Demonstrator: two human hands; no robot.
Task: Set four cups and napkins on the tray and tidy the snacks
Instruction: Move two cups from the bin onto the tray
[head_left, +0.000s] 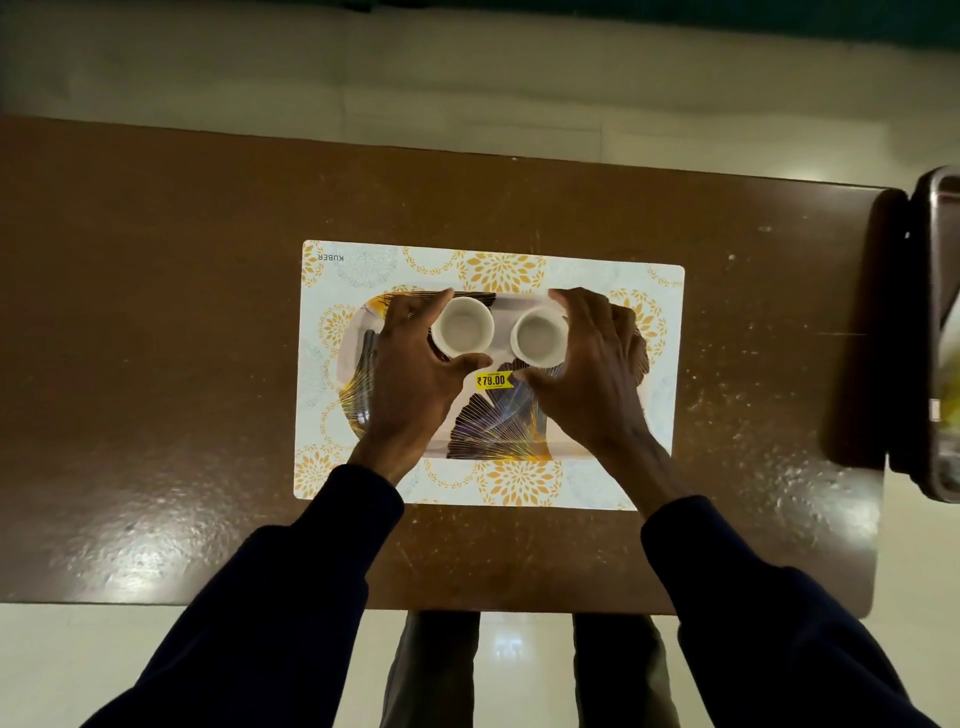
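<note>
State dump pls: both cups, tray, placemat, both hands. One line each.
left cup: upright, empty, gripped by left hand; resting on tray or just above, cannot tell.
right cup: upright, empty, gripped by right hand; same doubt.
tray: flat on placemat, price sticker on it, no napkins visible.
placemat: flat on table.
left hand: curled round left cup.
right hand: curled round right cup.

A glossy brown table (156, 364) — scuffed, catching overhead glare — stands on a pale tiled floor (467, 78).
</note>
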